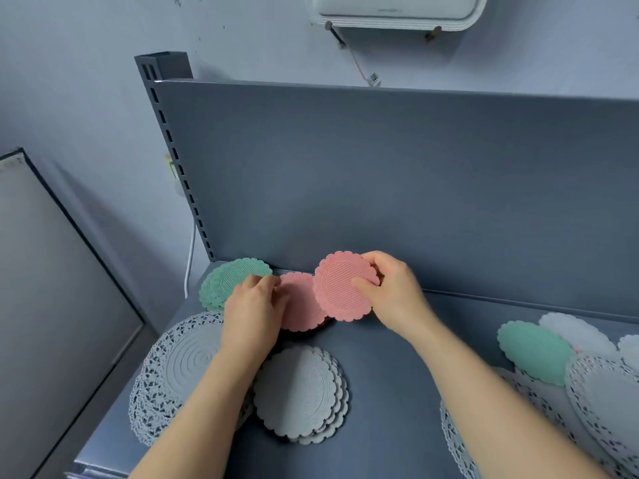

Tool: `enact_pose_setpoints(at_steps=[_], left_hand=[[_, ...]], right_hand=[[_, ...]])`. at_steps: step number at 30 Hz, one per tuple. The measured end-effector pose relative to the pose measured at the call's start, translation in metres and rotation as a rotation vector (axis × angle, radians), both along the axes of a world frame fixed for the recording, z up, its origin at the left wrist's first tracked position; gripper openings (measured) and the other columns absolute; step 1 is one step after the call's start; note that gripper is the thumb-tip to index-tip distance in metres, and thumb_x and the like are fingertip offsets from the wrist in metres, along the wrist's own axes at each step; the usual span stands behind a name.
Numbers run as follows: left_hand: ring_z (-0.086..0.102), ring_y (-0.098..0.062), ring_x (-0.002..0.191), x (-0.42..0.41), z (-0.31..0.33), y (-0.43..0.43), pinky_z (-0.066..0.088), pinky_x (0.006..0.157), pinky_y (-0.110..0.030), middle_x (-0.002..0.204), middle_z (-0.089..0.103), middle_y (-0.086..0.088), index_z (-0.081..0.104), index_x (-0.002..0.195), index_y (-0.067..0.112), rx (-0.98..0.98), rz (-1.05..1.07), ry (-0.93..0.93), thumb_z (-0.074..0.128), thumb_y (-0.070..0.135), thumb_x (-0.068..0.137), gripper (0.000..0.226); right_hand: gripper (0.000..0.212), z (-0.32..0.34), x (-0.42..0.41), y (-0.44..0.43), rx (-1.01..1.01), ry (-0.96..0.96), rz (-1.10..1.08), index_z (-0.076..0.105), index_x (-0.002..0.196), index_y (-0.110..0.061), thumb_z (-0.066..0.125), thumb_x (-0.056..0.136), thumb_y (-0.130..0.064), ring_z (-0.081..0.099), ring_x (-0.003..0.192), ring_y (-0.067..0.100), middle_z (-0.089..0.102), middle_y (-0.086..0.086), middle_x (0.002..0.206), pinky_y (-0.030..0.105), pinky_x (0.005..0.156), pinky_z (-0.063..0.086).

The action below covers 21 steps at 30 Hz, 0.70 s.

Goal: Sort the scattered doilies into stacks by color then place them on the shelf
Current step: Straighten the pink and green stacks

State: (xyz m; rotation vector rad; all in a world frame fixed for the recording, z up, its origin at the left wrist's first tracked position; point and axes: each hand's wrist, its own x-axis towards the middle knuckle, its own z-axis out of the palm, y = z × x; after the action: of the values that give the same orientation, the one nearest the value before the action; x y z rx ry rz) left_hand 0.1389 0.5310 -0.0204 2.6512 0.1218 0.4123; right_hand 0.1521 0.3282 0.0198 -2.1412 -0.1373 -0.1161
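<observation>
Fingers of the right hand pinch a ribbed, scalloped pink doily, tilted just right of the pink stack, whose left edge the left hand grips. That stack lies on the matte grey shelf, a green stack beside it.

We seem to be in a small shop or its stock room, though the narrow view lets us say this only with care. What shows it is grey metal shelving of the retail kind: a slotted upright at the far left, a plain back panel rising behind, and a flat shelf in front of it. On the shelf lie doilies in several colours, many of each kind, like goods. Behind is a pale painted wall with a white appliance mounted high, and at the left a grey panel in a dark frame.
</observation>
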Motion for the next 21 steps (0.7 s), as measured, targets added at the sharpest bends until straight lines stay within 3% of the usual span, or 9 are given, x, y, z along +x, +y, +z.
enact_pose_setpoints(at_steps=[6, 13, 16, 21], left_hand=[[0.056, -0.032, 0.085, -0.014, 0.005, 0.013, 0.048, 0.076, -0.040, 0.092, 0.067, -0.007, 0.066, 0.106, 0.014, 0.009, -0.027, -0.102, 0.053, 0.028, 0.093, 0.023], [0.055, -0.029, 0.095, -0.030, 0.015, 0.000, 0.044, 0.085, -0.038, 0.106, 0.065, -0.004, 0.061, 0.118, 0.015, 0.029, -0.113, -0.098, 0.053, 0.028, 0.092, 0.031], [0.055, -0.031, 0.085, -0.035, 0.020, -0.016, 0.046, 0.078, -0.040, 0.099, 0.067, -0.006, 0.065, 0.109, 0.013, 0.061, -0.177, -0.131, 0.055, 0.024, 0.090, 0.024], [0.056, -0.031, 0.075, -0.043, 0.026, -0.067, 0.049, 0.064, -0.037, 0.085, 0.068, -0.006, 0.068, 0.095, 0.012, 0.109, -0.299, -0.203, 0.058, 0.025, 0.082, 0.021]], right_hand=[[0.032, -0.015, 0.026, 0.038, -0.029, 0.114, 0.021, 0.059, 0.110, -0.016, 0.066, 0.079, -0.011, 0.060, 0.091, 0.017, 0.064, -0.001, 0.100, 0.021, 0.071, 0.042], [0.050, -0.026, 0.026, 0.048, -0.394, 0.079, 0.026, 0.049, 0.132, -0.011, 0.062, 0.088, -0.029, 0.045, 0.123, 0.025, 0.052, 0.006, 0.131, 0.033, 0.101, 0.038], [0.050, -0.014, 0.004, 0.031, -0.477, -0.007, 0.009, 0.043, 0.138, -0.013, 0.055, 0.093, -0.032, 0.039, 0.129, 0.021, 0.045, 0.001, 0.141, 0.030, 0.105, 0.032], [0.042, 0.007, -0.048, -0.033, -0.620, -0.090, -0.078, 0.047, 0.134, -0.015, 0.047, 0.096, -0.031, 0.041, 0.129, 0.019, 0.046, -0.002, 0.141, 0.029, 0.105, 0.032]])
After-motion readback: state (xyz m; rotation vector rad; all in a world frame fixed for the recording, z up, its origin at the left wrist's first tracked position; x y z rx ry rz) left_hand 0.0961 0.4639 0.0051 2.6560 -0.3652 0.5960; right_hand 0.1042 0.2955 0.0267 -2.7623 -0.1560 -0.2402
